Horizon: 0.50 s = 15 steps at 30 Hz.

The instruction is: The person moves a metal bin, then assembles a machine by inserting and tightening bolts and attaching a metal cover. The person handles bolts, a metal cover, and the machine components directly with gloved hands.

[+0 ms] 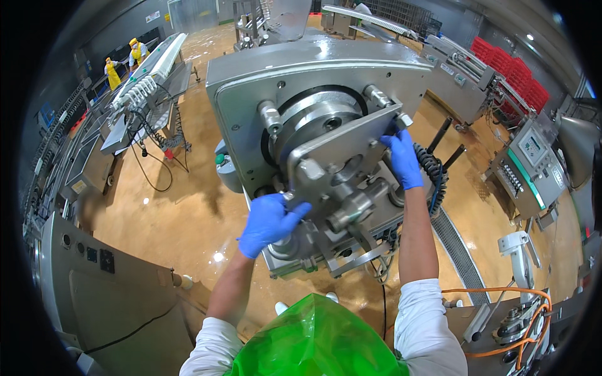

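Observation:
A steel plate [342, 139] with a round hole stands tilted at the front of a large stainless machine [248, 84]. My left hand [269, 222], in a blue glove, grips its lower left edge, the thumb lying across the front and the other fingers partly hidden. At the plate's upper right end, close to a bolt head [404, 120], my gloved right hand [404, 160] is closed on the edge. Behind the plate is a round steel hub [316, 113], with a threaded-looking pipe fitting [351, 210] below. Steel posts [269, 117] stick out of the housing.
Black upright rods [454, 156] and a coiled black cable [431, 172] are right of the machine. A steel cabinet [113, 288] stands near left. A control panel [533, 150] and stacked red crates [508, 66] are at right. Two people in yellow [113, 73] are far left.

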Each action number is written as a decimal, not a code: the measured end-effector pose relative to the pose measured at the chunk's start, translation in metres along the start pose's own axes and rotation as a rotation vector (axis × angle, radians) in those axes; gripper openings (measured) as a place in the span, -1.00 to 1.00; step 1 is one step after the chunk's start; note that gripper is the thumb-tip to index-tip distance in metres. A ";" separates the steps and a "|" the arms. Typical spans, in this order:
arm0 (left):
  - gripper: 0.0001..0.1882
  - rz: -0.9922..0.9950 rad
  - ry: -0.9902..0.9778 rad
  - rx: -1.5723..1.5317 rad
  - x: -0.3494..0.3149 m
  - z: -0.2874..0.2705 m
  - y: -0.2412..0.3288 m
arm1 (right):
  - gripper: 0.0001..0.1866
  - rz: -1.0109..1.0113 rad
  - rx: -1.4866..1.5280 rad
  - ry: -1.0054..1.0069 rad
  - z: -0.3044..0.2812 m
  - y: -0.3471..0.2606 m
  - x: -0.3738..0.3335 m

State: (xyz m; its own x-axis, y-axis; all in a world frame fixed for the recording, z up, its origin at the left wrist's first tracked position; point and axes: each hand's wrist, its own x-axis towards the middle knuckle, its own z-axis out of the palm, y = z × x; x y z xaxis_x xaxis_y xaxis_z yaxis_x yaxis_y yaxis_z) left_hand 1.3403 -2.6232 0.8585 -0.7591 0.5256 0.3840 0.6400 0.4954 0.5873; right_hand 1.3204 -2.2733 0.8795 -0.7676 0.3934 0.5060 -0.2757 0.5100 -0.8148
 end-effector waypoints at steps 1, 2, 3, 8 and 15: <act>-0.64 -0.092 -0.012 -0.023 0.004 -0.010 -0.004 | -0.61 -0.077 -0.036 0.001 0.004 -0.004 0.002; -0.65 -0.180 -0.025 -0.051 0.011 -0.016 -0.009 | -0.63 -0.152 -0.078 0.008 0.009 -0.017 0.002; -0.67 -0.161 0.061 -0.078 0.016 -0.015 -0.019 | -0.64 -0.152 -0.083 -0.019 0.005 -0.033 -0.004; -0.77 -0.068 0.472 -0.321 0.018 0.031 -0.035 | -0.68 -0.230 -0.066 0.025 0.015 -0.055 -0.010; -0.83 -0.131 0.457 -0.299 0.012 0.047 -0.047 | -0.66 -0.296 -0.191 0.021 0.014 -0.035 -0.009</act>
State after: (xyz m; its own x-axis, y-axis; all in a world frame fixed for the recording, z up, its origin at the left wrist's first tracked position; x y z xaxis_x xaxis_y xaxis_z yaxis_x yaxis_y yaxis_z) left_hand 1.3062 -2.6077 0.8020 -0.8467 0.0868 0.5249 0.5261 0.2839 0.8016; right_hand 1.3289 -2.3057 0.8990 -0.6576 0.2218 0.7200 -0.3699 0.7375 -0.5651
